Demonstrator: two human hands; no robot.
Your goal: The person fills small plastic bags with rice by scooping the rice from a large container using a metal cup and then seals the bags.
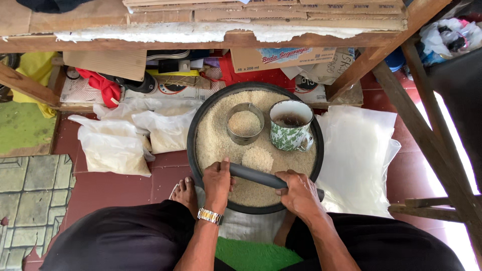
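Seen from above, a seated person's left hand (217,176) and right hand (299,193) both grip a dark grey cylindrical stick (261,176) across the near side of a round black basin of rice (193,150). Levelling seems underway; next, steady sweeping.

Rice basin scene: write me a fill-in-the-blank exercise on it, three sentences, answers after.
1. Both hands, left hand and right hand, grip a dark ____ lying across the black basin.
2. The metal ring pressed into the rice stands to the ____ of the green patterned mug in the picture.
3. A metal ____ sits on the left wrist.

Missing words: rod; left; watch
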